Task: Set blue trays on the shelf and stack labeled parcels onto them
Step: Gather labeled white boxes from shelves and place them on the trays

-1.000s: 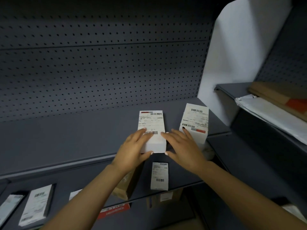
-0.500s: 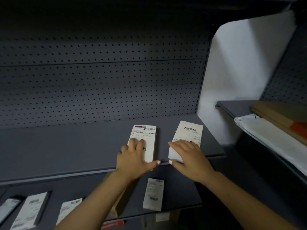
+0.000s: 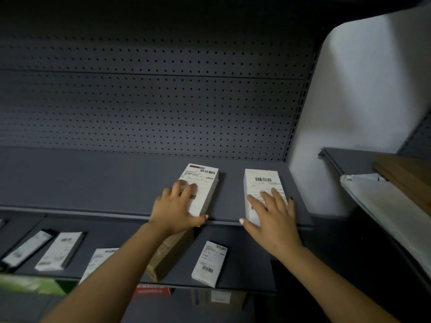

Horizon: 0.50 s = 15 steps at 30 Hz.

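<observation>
On upper shelf (image 3: pixel 93 183): left hand (image 3: pixel 173 209) and right hand (image 3: pixel 271 214), fingers flat, pressing two labeled parcels (image 3: pixel 201 187); no blue tray visible; next, likely releasing.

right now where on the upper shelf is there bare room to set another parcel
The upper shelf is bare from its left end to the left parcel. A narrow bare strip lies between that and the right parcel. The hands, left and right, crowd the right end.
</observation>
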Each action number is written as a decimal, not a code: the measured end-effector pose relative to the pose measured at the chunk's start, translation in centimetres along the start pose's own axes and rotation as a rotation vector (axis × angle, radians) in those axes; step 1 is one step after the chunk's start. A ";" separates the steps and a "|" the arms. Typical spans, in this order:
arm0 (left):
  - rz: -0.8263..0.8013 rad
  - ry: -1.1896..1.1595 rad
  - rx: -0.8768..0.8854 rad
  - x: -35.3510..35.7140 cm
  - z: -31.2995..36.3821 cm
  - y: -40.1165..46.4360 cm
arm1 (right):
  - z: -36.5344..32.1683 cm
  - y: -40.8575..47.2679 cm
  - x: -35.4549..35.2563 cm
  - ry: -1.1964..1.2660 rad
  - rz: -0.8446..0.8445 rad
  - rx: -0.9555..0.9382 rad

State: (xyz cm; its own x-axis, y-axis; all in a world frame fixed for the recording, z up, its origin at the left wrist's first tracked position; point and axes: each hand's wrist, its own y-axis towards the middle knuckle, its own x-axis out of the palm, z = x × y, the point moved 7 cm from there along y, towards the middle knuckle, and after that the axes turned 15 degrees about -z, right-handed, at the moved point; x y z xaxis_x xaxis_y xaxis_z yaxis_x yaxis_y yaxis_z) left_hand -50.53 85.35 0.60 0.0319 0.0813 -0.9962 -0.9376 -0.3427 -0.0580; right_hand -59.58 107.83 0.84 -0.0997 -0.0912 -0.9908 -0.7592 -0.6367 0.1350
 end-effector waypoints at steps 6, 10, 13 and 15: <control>-0.019 0.023 -0.035 0.0 0.1 -0.2 | 0.7 -0.2 0.6 -0.017 -0.103 -0.012; -0.002 -0.066 -0.062 -0.4 0.6 -0.8 | 0.7 -0.1 0.5 0.034 -0.109 -0.038; 0.040 -0.077 -0.075 -0.6 0.5 -2.3 | 0.5 -0.2 0.2 0.079 -0.073 -0.081; 0.099 -0.073 -0.043 -0.9 0.2 -3.8 | -0.3 -0.4 -0.1 0.100 -0.036 -0.129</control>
State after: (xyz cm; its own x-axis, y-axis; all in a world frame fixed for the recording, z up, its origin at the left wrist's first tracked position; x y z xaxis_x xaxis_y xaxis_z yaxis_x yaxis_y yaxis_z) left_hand -47.06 86.80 1.78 -0.0865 0.1129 -0.9898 -0.9194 -0.3918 0.0356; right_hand -59.12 107.88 0.86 -0.0046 -0.1377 -0.9905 -0.6717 -0.7333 0.1051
